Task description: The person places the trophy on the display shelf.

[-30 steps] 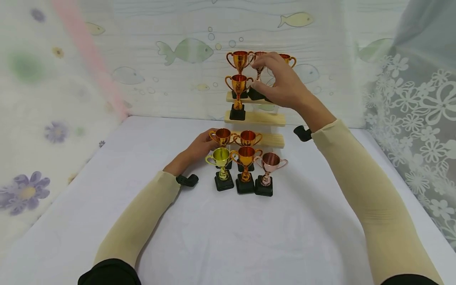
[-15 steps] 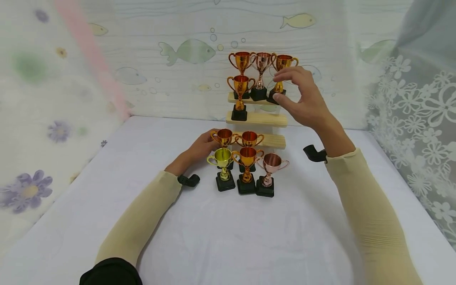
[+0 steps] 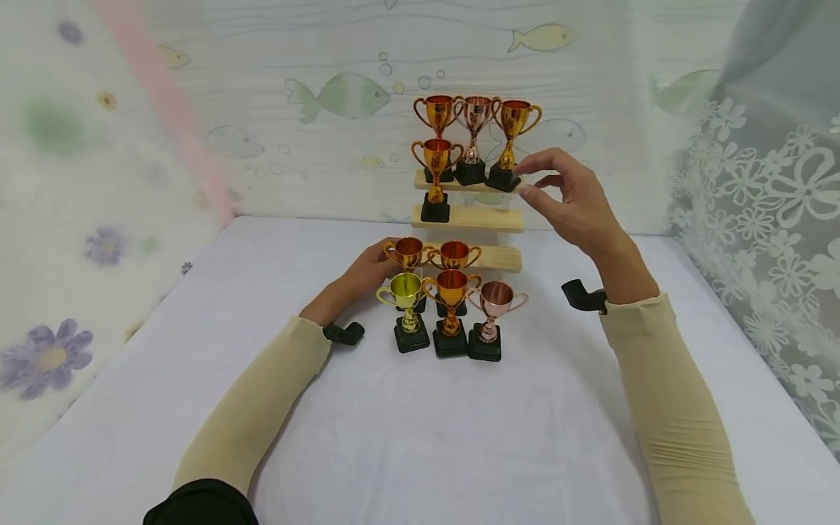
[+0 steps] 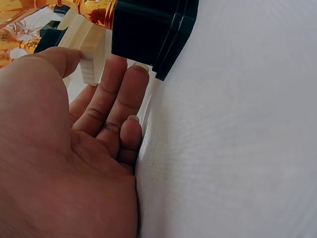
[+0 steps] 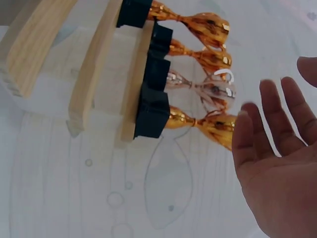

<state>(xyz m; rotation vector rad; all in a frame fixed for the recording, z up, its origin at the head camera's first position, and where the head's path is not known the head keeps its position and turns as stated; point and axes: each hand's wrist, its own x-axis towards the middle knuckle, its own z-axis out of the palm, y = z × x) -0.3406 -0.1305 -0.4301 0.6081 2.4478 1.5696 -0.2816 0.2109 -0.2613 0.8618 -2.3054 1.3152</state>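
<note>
My left hand (image 3: 375, 271) grips the end of a wooden step (image 4: 94, 62) low on the stand, thumb on one side and a finger passing behind. A black trophy base (image 4: 148, 34) stands close over its fingertips. My right hand (image 3: 569, 195) is beside the top step, fingers loosely curved, holding nothing. Its fingertips are right at the base of a gold trophy (image 3: 512, 124) in the head view. To that trophy's left stand a rose-gold trophy (image 3: 474, 120) and an orange-gold trophy (image 3: 438, 109). One more orange-gold trophy (image 3: 436, 175) is on the middle step, left end.
On the white cloth in front of the stand are a yellow-gold trophy (image 3: 408, 299), an orange-gold trophy (image 3: 450, 295) and a pink trophy (image 3: 495, 299) in a row. Close behind them stand two more orange-gold trophies. A fish-patterned curtain (image 3: 354, 95) hangs behind.
My right hand has moved right and down from in front of the top-step trophies, uncovering the rose-gold and gold ones. My left hand has stayed at the stand.
</note>
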